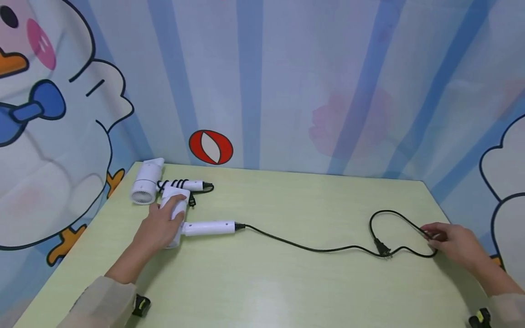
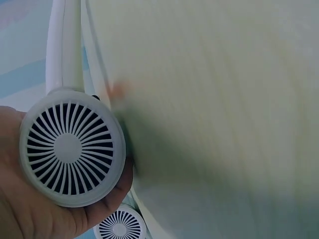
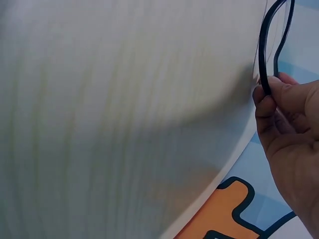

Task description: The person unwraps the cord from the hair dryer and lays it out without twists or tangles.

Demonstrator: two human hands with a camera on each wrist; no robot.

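Note:
A white hair dryer [image 1: 209,228] lies on the table with its handle toward the right. My left hand [image 1: 160,225] grips its barrel, and in the left wrist view the round vented end [image 2: 67,148] faces the camera with fingers curled beneath. From the handle a black cord [image 1: 303,247] runs right across the table and bends into a loop. At that loop's right end my right hand [image 1: 455,243] pinches the cord between thumb and fingers, also visible in the right wrist view [image 3: 291,112]. The plug [image 1: 382,247] lies beside the loop's crossing.
Behind the left hand, at the far left corner, lies a second white hair dryer [image 1: 146,182], its black cord wound round the handle. The pale yellow table [image 1: 287,291] meets a cartoon-printed curtain [image 1: 279,82] along its back and sides.

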